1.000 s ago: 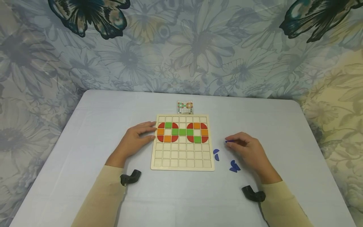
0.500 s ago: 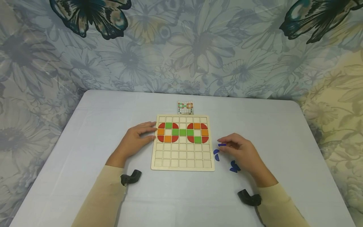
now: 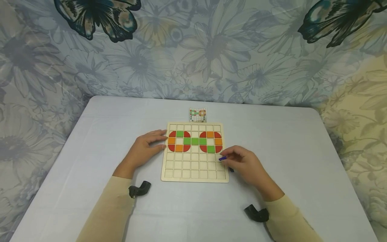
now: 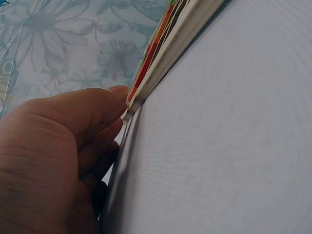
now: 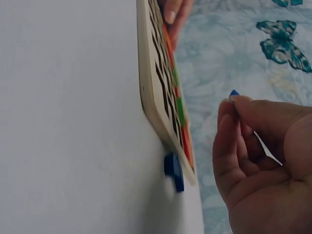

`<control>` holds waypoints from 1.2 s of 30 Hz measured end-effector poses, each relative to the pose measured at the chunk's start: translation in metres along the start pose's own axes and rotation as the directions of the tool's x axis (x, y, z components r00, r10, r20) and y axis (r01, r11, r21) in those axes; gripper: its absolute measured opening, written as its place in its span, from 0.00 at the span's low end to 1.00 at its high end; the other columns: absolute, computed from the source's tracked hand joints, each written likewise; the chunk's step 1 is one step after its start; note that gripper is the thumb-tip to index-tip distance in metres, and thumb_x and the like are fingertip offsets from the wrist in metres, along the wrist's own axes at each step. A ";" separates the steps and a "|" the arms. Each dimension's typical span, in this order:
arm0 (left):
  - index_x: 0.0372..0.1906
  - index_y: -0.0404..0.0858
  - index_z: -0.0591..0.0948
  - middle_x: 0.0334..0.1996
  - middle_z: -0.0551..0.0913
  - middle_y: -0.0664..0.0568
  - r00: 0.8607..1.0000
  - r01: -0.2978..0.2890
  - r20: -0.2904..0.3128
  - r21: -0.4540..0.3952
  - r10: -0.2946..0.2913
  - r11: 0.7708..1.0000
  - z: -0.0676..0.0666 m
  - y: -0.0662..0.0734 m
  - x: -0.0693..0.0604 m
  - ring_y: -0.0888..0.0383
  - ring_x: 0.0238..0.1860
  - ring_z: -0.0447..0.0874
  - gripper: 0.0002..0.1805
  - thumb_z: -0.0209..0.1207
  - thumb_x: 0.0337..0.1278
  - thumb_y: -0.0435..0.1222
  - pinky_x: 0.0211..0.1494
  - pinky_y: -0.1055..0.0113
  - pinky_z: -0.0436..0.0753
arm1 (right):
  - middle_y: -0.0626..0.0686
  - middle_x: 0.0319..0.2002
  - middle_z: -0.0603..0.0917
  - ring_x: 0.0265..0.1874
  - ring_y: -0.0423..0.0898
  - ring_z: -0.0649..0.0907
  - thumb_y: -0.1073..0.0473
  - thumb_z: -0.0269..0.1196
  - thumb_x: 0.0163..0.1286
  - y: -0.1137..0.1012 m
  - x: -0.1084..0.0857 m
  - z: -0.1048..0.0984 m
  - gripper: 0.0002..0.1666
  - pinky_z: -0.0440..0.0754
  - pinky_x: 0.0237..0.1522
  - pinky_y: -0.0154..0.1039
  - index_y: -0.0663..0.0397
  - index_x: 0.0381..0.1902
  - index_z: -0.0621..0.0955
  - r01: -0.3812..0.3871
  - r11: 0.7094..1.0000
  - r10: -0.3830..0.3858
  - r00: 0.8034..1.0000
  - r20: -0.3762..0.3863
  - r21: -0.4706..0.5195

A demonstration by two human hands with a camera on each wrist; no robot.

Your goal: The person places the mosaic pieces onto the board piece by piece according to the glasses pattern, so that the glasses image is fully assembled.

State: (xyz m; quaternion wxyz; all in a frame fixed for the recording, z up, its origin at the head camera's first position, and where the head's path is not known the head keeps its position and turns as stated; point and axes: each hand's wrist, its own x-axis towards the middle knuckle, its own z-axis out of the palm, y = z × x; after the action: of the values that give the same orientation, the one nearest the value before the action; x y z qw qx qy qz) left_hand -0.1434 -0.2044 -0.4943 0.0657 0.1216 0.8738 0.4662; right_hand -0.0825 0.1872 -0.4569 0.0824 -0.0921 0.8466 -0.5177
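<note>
A light wooden grid board (image 3: pixel 195 165) lies flat, with red, green and orange pieces forming two rings joined by a green row. My left hand (image 3: pixel 143 152) rests its fingertips against the board's left edge, fingers nearly straight; in the left wrist view the hand (image 4: pixel 58 151) touches the board's edge (image 4: pixel 168 58). My right hand (image 3: pixel 246 164) pinches a small blue piece (image 3: pixel 222 158) between thumb and fingertips over the board's right side. The right wrist view shows the blue tip (image 5: pixel 234 93) above the pinching hand (image 5: pixel 268 156).
A small patterned card (image 3: pixel 198 115) lies behind the board. Loose blue pieces (image 5: pixel 174 170) lie beside the board's right edge, mostly hidden by my right hand in the head view. White cloth (image 3: pixel 187 211) covers the table, and a floral backdrop (image 3: pixel 193 50) stands behind.
My right hand has moved left, carrying the pinched blue piece from the cloth to over the board's right side, and now covers most of the loose blue pieces. My left hand has stayed in place.
</note>
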 end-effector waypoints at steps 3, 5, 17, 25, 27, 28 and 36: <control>0.64 0.41 0.90 0.73 0.79 0.61 1.000 -0.001 0.000 0.002 0.001 1.000 0.000 0.000 0.000 0.54 0.79 0.67 0.21 0.74 0.69 0.36 0.83 0.46 0.62 | 0.50 0.42 0.90 0.37 0.50 0.87 0.69 0.77 0.69 -0.005 0.003 0.007 0.11 0.86 0.37 0.33 0.58 0.47 0.87 -0.020 0.999 0.019 1.000 0.025 0.044; 0.64 0.42 0.90 0.73 0.79 0.61 1.000 0.001 0.001 0.000 -0.001 1.000 0.000 0.000 0.000 0.54 0.79 0.67 0.20 0.74 0.69 0.36 0.83 0.46 0.62 | 0.51 0.40 0.90 0.35 0.50 0.88 0.68 0.77 0.68 -0.009 0.004 0.012 0.11 0.86 0.36 0.33 0.59 0.44 0.86 -0.020 0.997 0.017 0.999 0.047 0.074; 0.64 0.43 0.90 0.74 0.78 0.63 1.000 -0.002 0.002 0.007 0.002 1.000 0.000 -0.003 0.001 0.55 0.79 0.67 0.20 0.74 0.69 0.37 0.83 0.47 0.62 | 0.56 0.41 0.89 0.38 0.53 0.91 0.74 0.71 0.71 -0.023 0.016 0.043 0.11 0.90 0.43 0.37 0.56 0.36 0.81 0.119 0.973 -0.148 0.979 0.140 0.196; 0.64 0.43 0.90 0.74 0.78 0.63 1.000 -0.003 0.003 0.017 0.003 1.000 0.000 -0.001 0.002 0.55 0.79 0.67 0.20 0.74 0.70 0.38 0.83 0.48 0.62 | 0.54 0.42 0.90 0.42 0.49 0.90 0.72 0.72 0.72 -0.032 0.023 0.060 0.11 0.90 0.47 0.38 0.54 0.34 0.82 0.139 0.972 -0.168 0.975 0.144 0.190; 0.64 0.43 0.90 0.74 0.78 0.63 1.000 -0.007 0.003 0.020 0.007 1.000 0.001 -0.002 0.003 0.55 0.79 0.67 0.20 0.74 0.70 0.38 0.83 0.48 0.63 | 0.55 0.42 0.89 0.41 0.50 0.90 0.72 0.72 0.72 -0.034 0.025 0.064 0.10 0.91 0.46 0.38 0.55 0.35 0.82 0.139 0.972 -0.167 0.976 0.139 0.191; 0.64 0.43 0.90 0.74 0.78 0.63 1.000 -0.009 0.003 0.021 0.009 1.000 0.001 -0.002 0.003 0.55 0.79 0.68 0.20 0.74 0.70 0.38 0.83 0.48 0.63 | 0.56 0.41 0.89 0.40 0.50 0.90 0.73 0.72 0.72 -0.036 0.026 0.066 0.09 0.91 0.45 0.38 0.57 0.37 0.83 0.139 0.970 -0.168 0.976 0.139 0.198; 0.63 0.44 0.90 0.74 0.78 0.62 1.000 -0.009 -0.004 0.033 0.009 0.999 0.001 -0.002 0.001 0.54 0.79 0.68 0.20 0.74 0.69 0.38 0.82 0.46 0.63 | 0.50 0.45 0.90 0.38 0.51 0.88 0.68 0.71 0.75 -0.044 0.029 0.079 0.13 0.88 0.43 0.35 0.62 0.56 0.89 0.126 0.979 -0.151 0.976 0.155 0.162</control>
State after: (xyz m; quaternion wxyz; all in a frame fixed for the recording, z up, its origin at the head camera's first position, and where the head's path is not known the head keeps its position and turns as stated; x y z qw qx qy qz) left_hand -0.1446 -0.2044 -0.4965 0.0600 0.1255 0.8809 0.4524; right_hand -0.0895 0.0925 -0.4542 0.1232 -0.1875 0.7866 -0.5753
